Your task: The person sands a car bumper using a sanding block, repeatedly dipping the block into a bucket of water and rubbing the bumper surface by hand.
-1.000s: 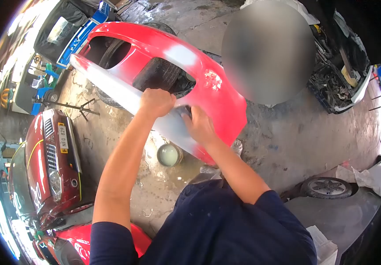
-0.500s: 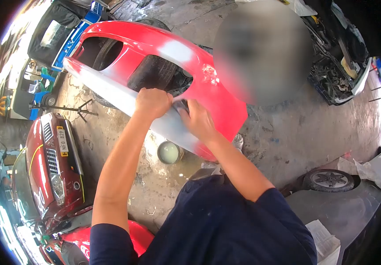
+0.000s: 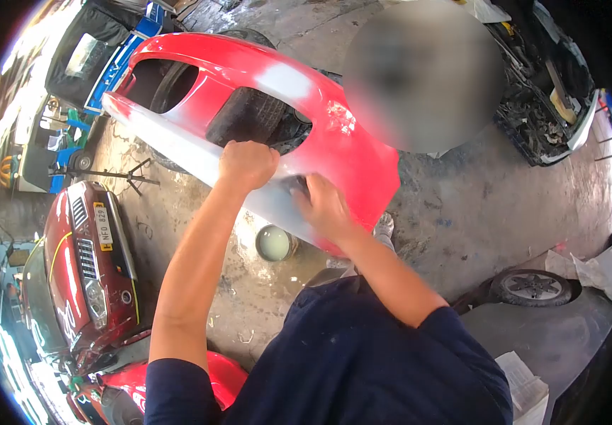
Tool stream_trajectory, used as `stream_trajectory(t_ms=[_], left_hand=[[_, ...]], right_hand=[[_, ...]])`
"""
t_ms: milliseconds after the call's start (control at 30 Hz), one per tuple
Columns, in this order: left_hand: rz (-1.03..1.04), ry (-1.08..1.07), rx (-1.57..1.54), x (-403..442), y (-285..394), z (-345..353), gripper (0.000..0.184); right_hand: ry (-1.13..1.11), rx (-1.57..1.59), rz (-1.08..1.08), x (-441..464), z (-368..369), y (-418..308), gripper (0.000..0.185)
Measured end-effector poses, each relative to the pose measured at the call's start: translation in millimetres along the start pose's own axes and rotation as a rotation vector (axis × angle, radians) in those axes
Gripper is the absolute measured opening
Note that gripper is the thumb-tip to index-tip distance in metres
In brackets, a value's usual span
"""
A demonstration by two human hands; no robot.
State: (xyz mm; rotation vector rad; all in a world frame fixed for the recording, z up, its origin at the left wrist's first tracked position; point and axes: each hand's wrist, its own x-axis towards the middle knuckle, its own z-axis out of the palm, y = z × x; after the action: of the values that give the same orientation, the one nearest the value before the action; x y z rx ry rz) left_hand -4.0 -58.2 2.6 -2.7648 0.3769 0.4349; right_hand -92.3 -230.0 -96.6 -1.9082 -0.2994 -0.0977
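A red car bumper (image 3: 362,166) with whitish-grey patches lies across the middle, in front of me. My left hand (image 3: 248,164) is closed over its edge beside the large opening, the fingertips hidden. Pressed on the grey patch just right of it, my right hand (image 3: 326,207) holds a small dark piece, which looks like sandpaper (image 3: 297,185); the fingers partly cover it. Below the bumper, a round tub (image 3: 274,243) of pale cloudy liquid stands on the floor.
Tires (image 3: 256,117) show through the bumper's openings. A dark red car (image 3: 82,262) stands at left, near a black stand (image 3: 132,173). At lower right lie a wheel (image 3: 535,287) and a grey panel (image 3: 554,340). A blurred disc covers part of the upper right.
My right hand has slid slightly down and right over the grey patch with the dark piece. The left hand stays on the bumper's edge.
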Motion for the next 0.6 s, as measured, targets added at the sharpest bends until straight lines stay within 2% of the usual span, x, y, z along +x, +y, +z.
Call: stream_trajectory(t_ms=[67,167,267,367,500,600], left_hand=[[0.027,0.017,0.025,-1.4,0.3,2.3,0.051],[0.036,0.026,0.029,3.4,0.0,3.5,0.051],[0.042,0.080,0.023,0.4,-3.7,5.5,0.050],[0.034,0.072,0.017,-1.3,0.1,9.4,0.050],[-0.008,0.032,-0.029,1.9,1.0,-0.1,0.052],[0.108,0.049,0.100,2.0,-2.4,3.6,0.051]], right_hand=[[0.052,-0.076,-0.009,21.5,5.3,11.8,0.027],[0.083,-0.068,-0.124,-0.9,5.0,11.0,0.025],[-0.015,0.035,-0.080,-8.9,-3.7,3.6,0.025],[0.034,-0.085,-0.026,17.2,-4.9,8.3,0.024],[0.013,-0.003,-0.101,-4.5,-0.6,6.6,0.023],[0.028,-0.077,-0.101,9.5,-3.7,9.7,0.023]])
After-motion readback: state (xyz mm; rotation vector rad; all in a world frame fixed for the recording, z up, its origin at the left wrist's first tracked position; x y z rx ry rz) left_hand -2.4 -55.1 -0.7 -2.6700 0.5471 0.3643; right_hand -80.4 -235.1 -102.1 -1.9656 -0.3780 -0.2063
